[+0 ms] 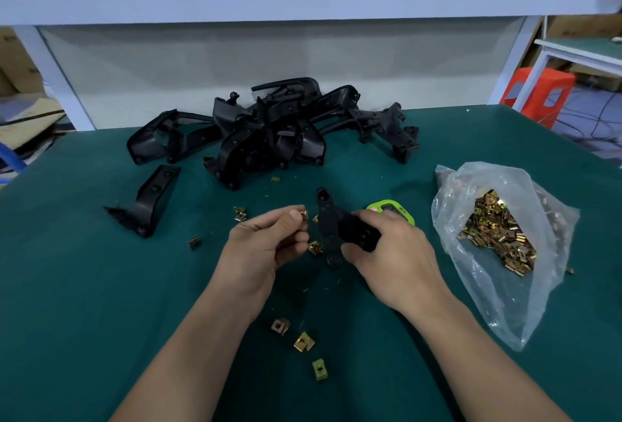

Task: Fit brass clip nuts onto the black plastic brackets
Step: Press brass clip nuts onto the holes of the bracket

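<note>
Now: L hand point(266, 246) fingers point(296, 218) pinch brass clip nut point(304, 214); R hand point(390, 253) grips matte black bracket point(327, 219).

Moulded black plastic brackets point(269, 128) are showing a matt, faintly sheened finish. Brass-coloured metal clip nuts point(498, 233) are glinting inside a thin, glossy, crinkled clear plastic bag point(538, 287). The table point(101, 287) is wearing a smooth matt green covering, and the shelf frame point(303, 0) is showing smooth white paint.

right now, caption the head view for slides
Left hand pinches a brass clip nut; right hand holds a black bracket.
</note>
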Motion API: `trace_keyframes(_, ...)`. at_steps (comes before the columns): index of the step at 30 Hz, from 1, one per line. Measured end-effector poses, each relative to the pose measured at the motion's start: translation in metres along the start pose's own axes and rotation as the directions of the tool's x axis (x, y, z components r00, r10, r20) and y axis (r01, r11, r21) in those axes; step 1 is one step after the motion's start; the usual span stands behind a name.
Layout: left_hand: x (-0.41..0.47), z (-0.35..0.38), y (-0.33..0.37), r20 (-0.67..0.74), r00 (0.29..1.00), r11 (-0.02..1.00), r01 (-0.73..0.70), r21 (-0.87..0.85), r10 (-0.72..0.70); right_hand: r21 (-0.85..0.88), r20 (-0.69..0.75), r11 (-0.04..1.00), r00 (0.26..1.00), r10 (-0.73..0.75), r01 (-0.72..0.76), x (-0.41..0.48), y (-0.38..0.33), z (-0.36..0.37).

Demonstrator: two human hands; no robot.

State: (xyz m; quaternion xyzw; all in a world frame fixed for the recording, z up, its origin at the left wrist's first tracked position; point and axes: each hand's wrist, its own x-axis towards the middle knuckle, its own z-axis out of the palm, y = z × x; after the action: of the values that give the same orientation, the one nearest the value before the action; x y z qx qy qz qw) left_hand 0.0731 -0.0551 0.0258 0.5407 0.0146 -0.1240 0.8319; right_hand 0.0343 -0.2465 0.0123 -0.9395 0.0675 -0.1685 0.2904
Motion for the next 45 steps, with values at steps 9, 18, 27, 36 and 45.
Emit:
trace_keyframes(9,-0.0001,-0.0005,-0.0006,0.056,0.998,0.999,-0.011,0.030,0.009,-0.029,0.000,1.000,1.000,-0.010,0.010,-0.0010,-0.0017,0.0008)
trace_keyframes(18,-0.0018,0.0013,-0.0017,0.030,0.999,0.997,-0.037,0.064,0.035,-0.065,0.042,0.998,0.999,0.014,-0.012,-0.0026,-0.0040,-0.0004)
trace_keyframes(27,-0.0002,0.0000,0.0010,-0.003,0.998,0.997,-0.057,0.057,0.058,-0.061,-0.025,0.998,0.999,0.021,-0.022,-0.0032,-0.0062,0.0001)
trace_keyframes(36,0.0024,-0.0052,0.0020,0.007,0.998,0.985,-0.056,0.160,0.055,-0.099,0.024,0.994,0.999,0.038,-0.036,-0.0025,-0.0045,-0.0027)
trace_keyframes(45,0.0001,-0.0038,-0.0031,-0.006,0.998,0.977,-0.055,0.204,0.058,-0.198,0.030,0.980,0.999,0.041,-0.035,-0.0035,-0.0087,-0.0040)
